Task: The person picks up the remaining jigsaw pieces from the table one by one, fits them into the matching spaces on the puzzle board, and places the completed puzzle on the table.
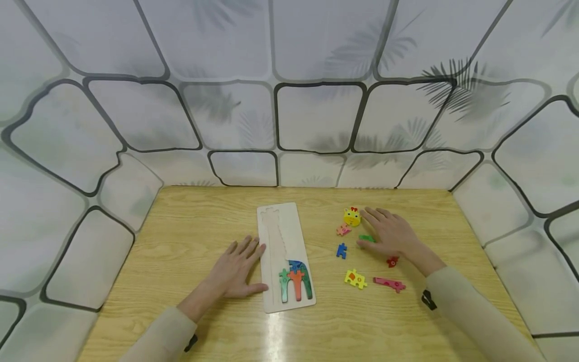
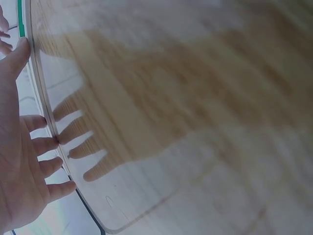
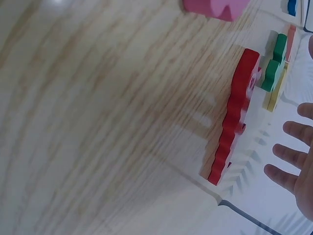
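Observation:
A pale wooden puzzle board with a long giraffe-shaped recess lies on the table. Blue, green and orange pieces sit in its lower end. My left hand rests flat beside the board, thumb and fingertips at its left edge. My right hand is spread over the loose pieces, holding nothing, its fingertips beside the yellow giraffe-head piece. A green piece is partly hidden under that hand. A red piece lies below the wrist; in the right wrist view its wavy red edge stands close to the camera.
Other loose pieces lie right of the board: a small pink one, a blue one, a yellow one with orange spots and a long pink one. A pale patterned wall closes off the table's back and sides.

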{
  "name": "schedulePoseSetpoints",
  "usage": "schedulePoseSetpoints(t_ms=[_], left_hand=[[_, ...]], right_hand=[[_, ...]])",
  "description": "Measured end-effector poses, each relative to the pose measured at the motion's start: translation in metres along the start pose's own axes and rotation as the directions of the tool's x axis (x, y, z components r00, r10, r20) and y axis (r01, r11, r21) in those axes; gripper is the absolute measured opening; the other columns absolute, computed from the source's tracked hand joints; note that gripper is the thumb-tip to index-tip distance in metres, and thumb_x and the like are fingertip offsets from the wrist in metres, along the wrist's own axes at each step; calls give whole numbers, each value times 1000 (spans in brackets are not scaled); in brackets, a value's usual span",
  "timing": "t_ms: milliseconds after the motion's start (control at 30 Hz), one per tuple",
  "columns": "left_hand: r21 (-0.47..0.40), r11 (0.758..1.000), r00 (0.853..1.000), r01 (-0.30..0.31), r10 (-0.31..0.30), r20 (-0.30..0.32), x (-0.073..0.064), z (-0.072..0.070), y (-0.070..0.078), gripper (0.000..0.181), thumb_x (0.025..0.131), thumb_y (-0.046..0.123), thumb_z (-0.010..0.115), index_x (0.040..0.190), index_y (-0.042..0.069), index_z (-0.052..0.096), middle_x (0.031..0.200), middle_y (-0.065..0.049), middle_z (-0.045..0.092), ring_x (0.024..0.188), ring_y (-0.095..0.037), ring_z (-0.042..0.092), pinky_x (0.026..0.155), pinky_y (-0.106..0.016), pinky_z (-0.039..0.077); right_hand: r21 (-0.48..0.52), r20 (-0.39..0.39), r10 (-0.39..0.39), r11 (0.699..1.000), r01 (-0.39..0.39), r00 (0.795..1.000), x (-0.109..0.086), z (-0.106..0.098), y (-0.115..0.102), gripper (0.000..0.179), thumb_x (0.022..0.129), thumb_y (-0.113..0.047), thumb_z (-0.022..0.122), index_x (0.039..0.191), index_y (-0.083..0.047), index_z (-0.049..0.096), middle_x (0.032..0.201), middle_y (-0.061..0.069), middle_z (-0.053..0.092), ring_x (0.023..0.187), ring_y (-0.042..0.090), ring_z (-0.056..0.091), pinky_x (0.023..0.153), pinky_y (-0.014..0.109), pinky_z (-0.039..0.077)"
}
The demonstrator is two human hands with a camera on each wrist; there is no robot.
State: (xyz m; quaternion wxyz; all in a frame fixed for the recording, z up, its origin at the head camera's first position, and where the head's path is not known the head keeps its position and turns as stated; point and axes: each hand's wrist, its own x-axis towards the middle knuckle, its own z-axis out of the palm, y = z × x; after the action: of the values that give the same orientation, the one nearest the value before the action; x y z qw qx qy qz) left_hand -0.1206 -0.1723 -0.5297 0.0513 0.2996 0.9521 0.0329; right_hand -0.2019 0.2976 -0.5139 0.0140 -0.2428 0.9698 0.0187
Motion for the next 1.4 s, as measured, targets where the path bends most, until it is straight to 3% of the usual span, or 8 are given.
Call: schedulePoseSetpoints(t_ms=[1067, 1400], left_hand=[[0, 997, 997, -75, 75, 15, 9, -2, -4, 103, 92, 79, 53, 166, 10, 34, 173, -19, 32, 160, -40, 33, 127, -63, 34], [27, 994, 994, -109, 109, 10, 12, -3, -5, 103, 91, 79, 54, 165, 10, 35, 172, -19, 35, 159, -39, 36, 125, -61, 38]], right_hand=[[30, 63, 18, 999, -20, 998, 32, 1, 8, 92, 97, -72, 56, 162, -8, 42, 163, 19, 48, 146, 46, 50, 113, 65, 47], [42, 74, 18, 999, -22, 997, 42, 10, 14, 93, 96, -76, 54, 161, -10, 44, 164, 17, 49, 146, 45, 50, 116, 65, 45]])
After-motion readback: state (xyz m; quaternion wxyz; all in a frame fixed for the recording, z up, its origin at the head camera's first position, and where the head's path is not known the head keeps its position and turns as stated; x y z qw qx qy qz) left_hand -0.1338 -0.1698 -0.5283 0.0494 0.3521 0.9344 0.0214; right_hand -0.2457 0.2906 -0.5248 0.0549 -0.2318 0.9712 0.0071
